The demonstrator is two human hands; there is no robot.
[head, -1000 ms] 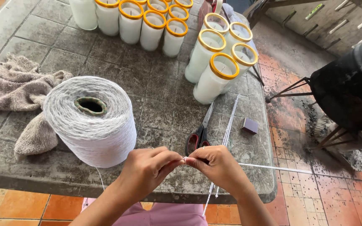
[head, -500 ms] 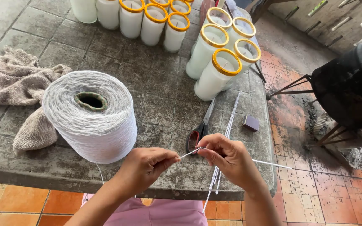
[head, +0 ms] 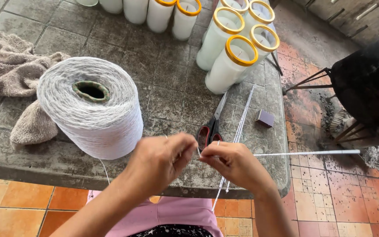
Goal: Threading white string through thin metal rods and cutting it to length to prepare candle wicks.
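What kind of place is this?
Likely a small, informal candle-making workshop: white glass-jar candles with yellow rims cluster on a rough grey stone table, beside a big cone of white string and red-handled scissors.

A small candle-making workshop: a rough stone table [head: 163, 101] holding glass candles [head: 231, 66], a wick-string cone [head: 91, 109], scissors [head: 211, 127].

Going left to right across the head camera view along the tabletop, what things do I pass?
Beige cloth → big white yarn cone → red-handled scissors → loose white cords → small dark box → black stove on metal legs.
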